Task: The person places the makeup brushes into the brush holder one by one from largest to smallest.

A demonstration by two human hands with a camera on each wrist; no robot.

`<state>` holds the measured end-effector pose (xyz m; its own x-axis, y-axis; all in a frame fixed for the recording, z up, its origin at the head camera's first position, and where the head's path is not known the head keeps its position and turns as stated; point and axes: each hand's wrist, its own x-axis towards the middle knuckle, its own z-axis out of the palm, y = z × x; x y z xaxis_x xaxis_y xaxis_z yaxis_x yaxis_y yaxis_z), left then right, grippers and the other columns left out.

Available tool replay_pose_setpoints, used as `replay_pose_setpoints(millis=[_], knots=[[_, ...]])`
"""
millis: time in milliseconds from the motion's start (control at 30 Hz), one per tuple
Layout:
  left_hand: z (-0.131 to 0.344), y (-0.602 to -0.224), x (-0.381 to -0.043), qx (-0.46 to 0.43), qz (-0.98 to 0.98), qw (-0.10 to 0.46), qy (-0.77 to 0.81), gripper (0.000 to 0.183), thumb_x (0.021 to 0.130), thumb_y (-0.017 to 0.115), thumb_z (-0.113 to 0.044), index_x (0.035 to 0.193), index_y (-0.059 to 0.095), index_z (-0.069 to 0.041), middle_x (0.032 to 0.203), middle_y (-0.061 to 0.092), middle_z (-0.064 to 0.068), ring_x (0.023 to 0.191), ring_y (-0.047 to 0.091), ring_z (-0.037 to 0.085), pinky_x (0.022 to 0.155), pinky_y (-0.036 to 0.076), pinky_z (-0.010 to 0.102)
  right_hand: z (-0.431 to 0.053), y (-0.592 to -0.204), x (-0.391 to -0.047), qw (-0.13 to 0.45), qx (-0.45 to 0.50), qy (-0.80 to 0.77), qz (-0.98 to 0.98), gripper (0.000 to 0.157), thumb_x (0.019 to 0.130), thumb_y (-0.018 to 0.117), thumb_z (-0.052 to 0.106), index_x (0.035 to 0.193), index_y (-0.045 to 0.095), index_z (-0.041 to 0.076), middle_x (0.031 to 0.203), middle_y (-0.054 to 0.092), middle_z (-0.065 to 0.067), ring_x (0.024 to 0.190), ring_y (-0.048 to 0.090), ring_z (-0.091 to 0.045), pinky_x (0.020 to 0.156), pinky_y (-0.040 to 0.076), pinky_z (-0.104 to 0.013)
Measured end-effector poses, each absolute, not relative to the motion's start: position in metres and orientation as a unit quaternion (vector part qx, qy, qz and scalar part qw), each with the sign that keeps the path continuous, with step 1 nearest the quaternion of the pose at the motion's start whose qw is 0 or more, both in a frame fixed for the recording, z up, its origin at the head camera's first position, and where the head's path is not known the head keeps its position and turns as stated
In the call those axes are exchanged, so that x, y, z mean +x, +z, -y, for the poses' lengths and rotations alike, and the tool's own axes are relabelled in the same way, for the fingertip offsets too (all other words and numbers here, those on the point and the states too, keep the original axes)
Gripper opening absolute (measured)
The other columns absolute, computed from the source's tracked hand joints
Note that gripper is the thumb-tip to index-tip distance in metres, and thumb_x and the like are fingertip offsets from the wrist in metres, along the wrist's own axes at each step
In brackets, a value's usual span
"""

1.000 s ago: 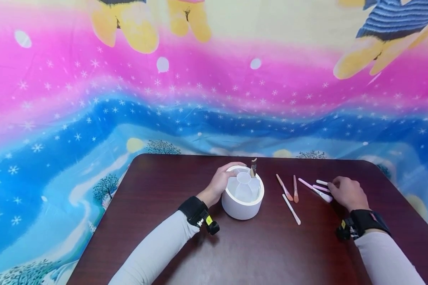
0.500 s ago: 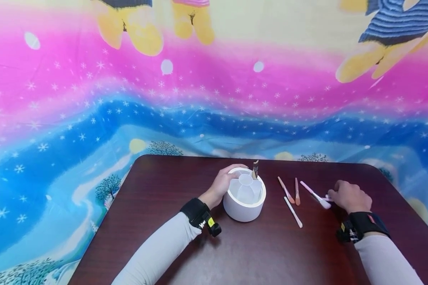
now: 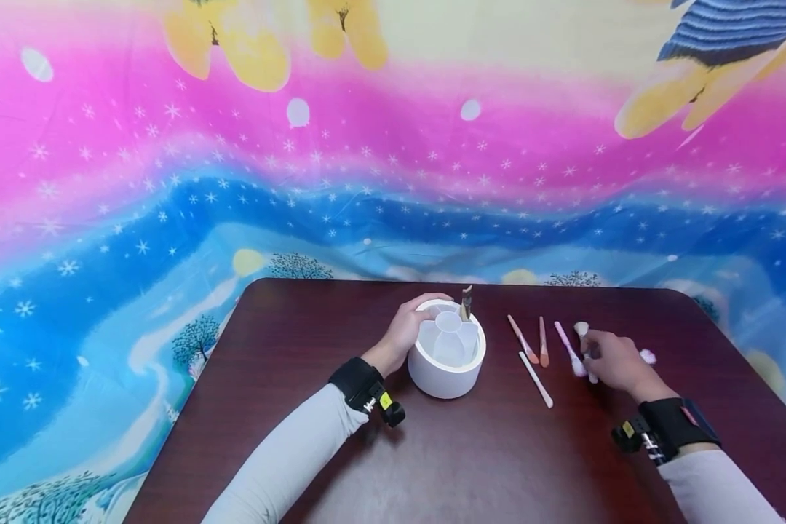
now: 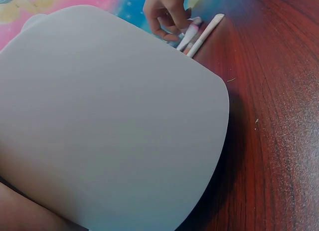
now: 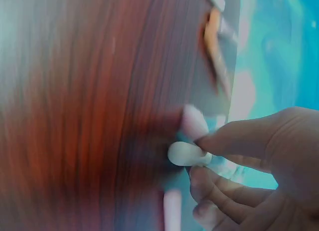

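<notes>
My left hand (image 3: 402,336) grips the rim of a white round brush holder (image 3: 444,380), thumb over its edge. The holder has clear dividers inside, and one brown-and-gold brush (image 3: 466,304) stands in it. In the left wrist view the holder's white wall (image 4: 119,121) fills most of the picture. My right hand (image 3: 618,362) pinches a white makeup brush (image 3: 582,330) between thumb and fingers, low over the table. The right wrist view shows a rounded white end (image 5: 185,154) between the fingertips. Beside it lies a pink makeup brush (image 3: 567,348).
Two brushes with orange-brown tips, a left one (image 3: 521,338) and a right one (image 3: 543,342), lie right of the holder. A slim white brush (image 3: 536,380) lies nearer me. A pinkish brush head (image 3: 648,356) shows behind my right hand. A patterned cloth hangs beyond the dark table (image 3: 340,306).
My right hand has moved left and now pinches the white brush. The pink brush beside it has turned, and a pinkish brush head now shows on the hand's right. My left hand keeps its grip.
</notes>
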<state>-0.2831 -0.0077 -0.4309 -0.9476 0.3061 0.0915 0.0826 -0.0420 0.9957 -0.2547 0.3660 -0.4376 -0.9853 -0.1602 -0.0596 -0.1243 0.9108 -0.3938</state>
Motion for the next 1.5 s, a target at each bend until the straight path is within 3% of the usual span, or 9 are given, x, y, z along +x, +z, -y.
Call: replay_pose_setpoints(millis=[300, 600, 833, 967, 1167, 1500], knots=[[0.008, -0.433, -0.283, 0.139, -0.687, 0.083, 0.708, 0.033, 0.092, 0.046, -0.011, 0.122, 0.061, -0.013, 0.114, 0.061, -0.006, 0.107, 0.052, 0.010, 0.098, 0.035, 0.043, -0.328, -0.422, -0.244, 0.054, -0.115, -0.313, -0.941, 0.026, 0.082, 0.066, 0.007, 0.104, 0.055, -0.001, 0.084, 0.063, -0.009, 0.073, 0.059, -0.018, 0.060, 0.049, -0.035], [0.011, -0.410, -0.271, 0.141, -0.692, 0.081, 0.703, 0.034, 0.093, 0.045, -0.006, 0.123, 0.059, -0.007, 0.120, 0.060, 0.003, 0.107, 0.052, 0.011, 0.098, 0.035, 0.043, -0.302, -0.362, -0.237, -0.061, -0.178, -0.306, -0.933, 0.015, 0.082, 0.070, 0.012, 0.094, 0.065, 0.006, 0.080, 0.066, -0.004, 0.072, 0.062, -0.015, 0.061, 0.050, -0.032], [0.013, -0.398, -0.264, 0.142, -0.693, 0.073, 0.703, 0.034, 0.093, 0.043, -0.006, 0.123, 0.058, -0.003, 0.117, 0.061, 0.003, 0.106, 0.052, 0.012, 0.097, 0.035, 0.044, -0.280, -0.327, -0.233, -0.097, -0.157, -0.322, -0.929, 0.023, 0.083, 0.071, 0.027, 0.097, 0.064, 0.009, 0.086, 0.066, -0.004, 0.078, 0.063, -0.012, 0.066, 0.049, -0.023], [0.014, -0.399, -0.266, 0.149, -0.692, 0.074, 0.703, 0.034, 0.093, 0.043, -0.005, 0.123, 0.058, -0.002, 0.117, 0.061, 0.003, 0.106, 0.052, 0.012, 0.097, 0.035, 0.044, -0.269, -0.321, -0.235, -0.116, -0.171, -0.338, -0.918, 0.021, 0.084, 0.071, 0.024, 0.096, 0.064, 0.009, 0.084, 0.066, -0.004, 0.079, 0.064, -0.013, 0.067, 0.049, -0.020], [0.011, -0.413, -0.275, 0.142, -0.690, 0.074, 0.706, 0.034, 0.093, 0.043, -0.007, 0.122, 0.060, -0.007, 0.115, 0.062, -0.001, 0.107, 0.052, 0.012, 0.098, 0.035, 0.045, -0.250, -0.321, -0.239, -0.110, -0.177, -0.364, -0.908, 0.016, 0.085, 0.069, 0.025, 0.093, 0.064, 0.012, 0.080, 0.067, -0.004, 0.072, 0.063, -0.010, 0.064, 0.050, -0.027], [0.007, -0.431, -0.283, 0.139, -0.689, 0.074, 0.707, 0.033, 0.092, 0.046, -0.009, 0.120, 0.063, -0.014, 0.114, 0.062, -0.006, 0.106, 0.053, 0.010, 0.097, 0.035, 0.044, -0.226, -0.329, -0.243, -0.101, -0.206, -0.382, -0.895, 0.016, 0.088, 0.066, 0.026, 0.094, 0.065, 0.011, 0.081, 0.066, -0.002, 0.074, 0.063, -0.010, 0.067, 0.050, -0.036]])
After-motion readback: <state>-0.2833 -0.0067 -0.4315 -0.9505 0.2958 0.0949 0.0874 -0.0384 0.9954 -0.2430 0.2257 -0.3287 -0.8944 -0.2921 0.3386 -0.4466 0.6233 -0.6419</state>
